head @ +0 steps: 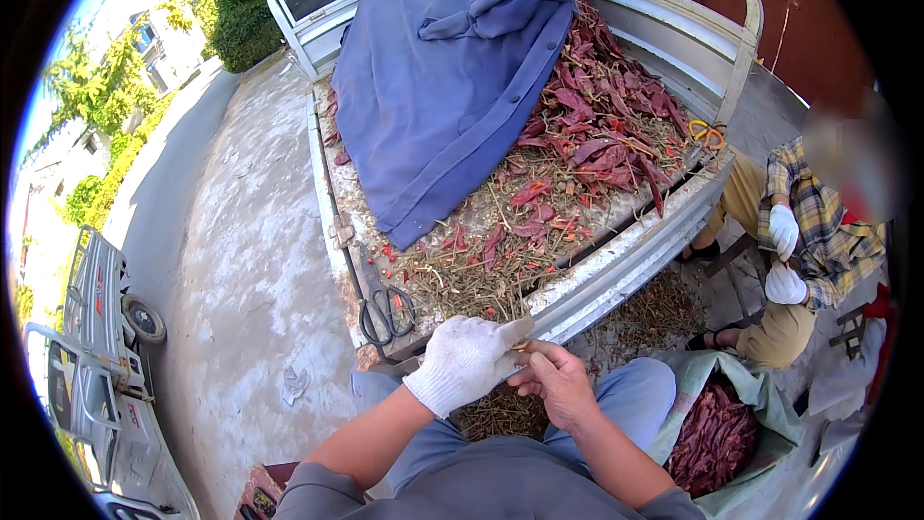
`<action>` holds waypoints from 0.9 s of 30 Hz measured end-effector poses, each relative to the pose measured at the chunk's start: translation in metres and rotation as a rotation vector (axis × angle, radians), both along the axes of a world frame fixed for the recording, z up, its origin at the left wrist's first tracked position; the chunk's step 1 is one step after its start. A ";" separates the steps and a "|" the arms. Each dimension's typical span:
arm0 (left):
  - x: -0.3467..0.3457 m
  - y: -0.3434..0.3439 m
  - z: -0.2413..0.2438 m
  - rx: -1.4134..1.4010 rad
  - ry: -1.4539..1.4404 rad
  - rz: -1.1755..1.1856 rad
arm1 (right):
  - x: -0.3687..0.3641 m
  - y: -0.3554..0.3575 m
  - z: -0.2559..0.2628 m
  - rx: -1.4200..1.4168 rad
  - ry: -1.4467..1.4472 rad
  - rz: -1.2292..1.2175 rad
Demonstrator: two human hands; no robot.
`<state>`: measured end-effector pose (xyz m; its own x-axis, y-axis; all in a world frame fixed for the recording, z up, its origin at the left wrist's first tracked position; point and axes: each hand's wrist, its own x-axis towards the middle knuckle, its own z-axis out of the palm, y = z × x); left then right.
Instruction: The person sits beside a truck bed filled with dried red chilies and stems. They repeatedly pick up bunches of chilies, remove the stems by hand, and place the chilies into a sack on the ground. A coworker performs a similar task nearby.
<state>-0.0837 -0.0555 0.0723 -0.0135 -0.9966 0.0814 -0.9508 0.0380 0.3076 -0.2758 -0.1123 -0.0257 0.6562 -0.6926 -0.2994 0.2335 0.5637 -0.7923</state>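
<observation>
My left hand, in a white knit glove with a soiled fingertip, meets my bare right hand just in front of the truck bed's edge. Between their fingertips is a small yellowish-brown piece, mostly hidden; it may be a stem. Black-handled scissors lie on the bed's corner, left of my glove. Dry stems and bits of red pepper are scattered beyond my hands. Further back, dried red chili peppers form a heap, partly covered by a blue buttoned cloth garment.
An open green woven sack of dried peppers stands at my right. A person in a plaid shirt and white gloves sits beyond it. Scissors with orange and yellow handles lie at the bed's right corner. A three-wheeled cargo vehicle is at far left.
</observation>
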 end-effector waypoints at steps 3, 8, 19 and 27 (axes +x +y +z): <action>-0.011 0.004 -0.021 -0.011 -0.012 -0.029 | 0.005 0.003 -0.018 0.074 -0.032 -0.026; 0.032 -0.013 0.012 -0.218 -0.004 0.022 | -0.020 -0.001 -0.026 0.130 -0.120 -0.134; 0.139 -0.101 0.003 -0.117 -0.472 0.017 | -0.047 0.030 -0.043 0.338 -0.073 -0.024; 0.116 -0.037 0.027 -0.086 0.229 0.382 | -0.025 0.026 -0.028 0.157 -0.038 0.039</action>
<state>0.0323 -0.0927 0.0990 0.3817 -0.9162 0.1219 -0.8092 -0.2675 0.5231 -0.3010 -0.0861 -0.0536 0.6945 -0.6129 -0.3768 0.2370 0.6894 -0.6845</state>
